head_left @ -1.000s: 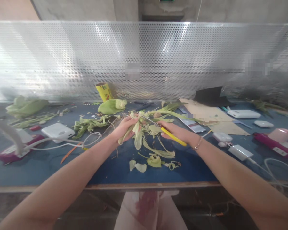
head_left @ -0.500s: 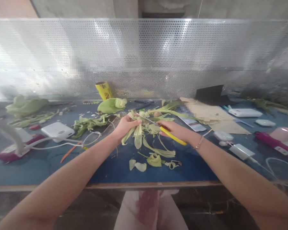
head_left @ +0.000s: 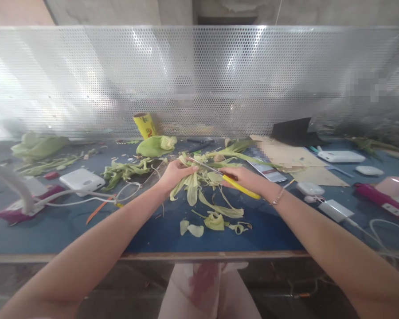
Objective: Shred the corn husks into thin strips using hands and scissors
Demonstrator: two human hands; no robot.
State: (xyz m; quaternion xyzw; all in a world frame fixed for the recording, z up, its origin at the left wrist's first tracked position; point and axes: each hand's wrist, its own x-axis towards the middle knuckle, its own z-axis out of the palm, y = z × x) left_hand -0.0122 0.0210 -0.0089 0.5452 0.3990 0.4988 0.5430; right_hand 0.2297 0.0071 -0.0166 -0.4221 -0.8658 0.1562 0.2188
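Since a second ago: your left hand [head_left: 177, 173] has slid slightly right along the leaves [head_left: 199, 181]; little else has shifted. Far left, a white box [head_left: 81, 180] on the blue counter [head_left: 53, 230]. Left hand: closed, pinching the leaf bunch, which hangs toward you. Right hand [head_left: 244, 178]: gripping a yellow-handled knife [head_left: 234, 186], long axis slanting up-left, tip beside your left fingers. Yellow roll [head_left: 145, 125] behind: print unreadable.
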